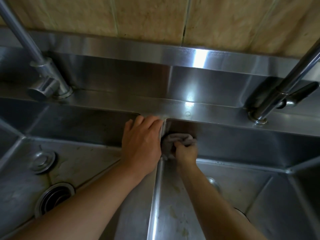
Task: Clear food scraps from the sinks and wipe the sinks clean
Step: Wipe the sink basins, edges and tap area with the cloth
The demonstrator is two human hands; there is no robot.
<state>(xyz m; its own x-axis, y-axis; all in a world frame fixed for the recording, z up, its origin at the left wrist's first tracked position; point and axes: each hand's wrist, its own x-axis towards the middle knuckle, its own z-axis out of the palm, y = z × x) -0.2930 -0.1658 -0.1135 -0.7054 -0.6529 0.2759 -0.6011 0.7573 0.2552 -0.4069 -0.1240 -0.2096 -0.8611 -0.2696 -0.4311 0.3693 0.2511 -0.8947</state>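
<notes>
Left tap: a grey steel tap (43,73) with a slanted round pipe stood on the far ledge at the left, its base at the back rim.
Left sink: the left stainless steel basin (83,163) held a round steel drain plug (42,161) on its floor and, nearer, an open round drain with a dark ribbed strainer (53,199).
Left hand: the left hand (142,144) lay palm down on the steel divider (155,196) between the two basins, its fingers (147,121) straight and relaxed, reaching to the far rim and holding nothing.
Cloth: a small crumpled grey cloth (174,141) was in the far left corner of the right basin, pressed against the divider wall and touching the far wall.
Right hand: the right hand (186,151) was down inside that corner, its fingers curled tightly round the cloth.
Right sink: the right stainless steel basin (242,191) showed pale yellowish smears on its left wall and floor; a round drain was partly hidden behind the right forearm.
Right tap: a shiny steel tap with a dark lever handle (284,96) stood on the far ledge at the right.
Wall: beige marbled tiles (147,16) ran behind the steel backsplash.
</notes>
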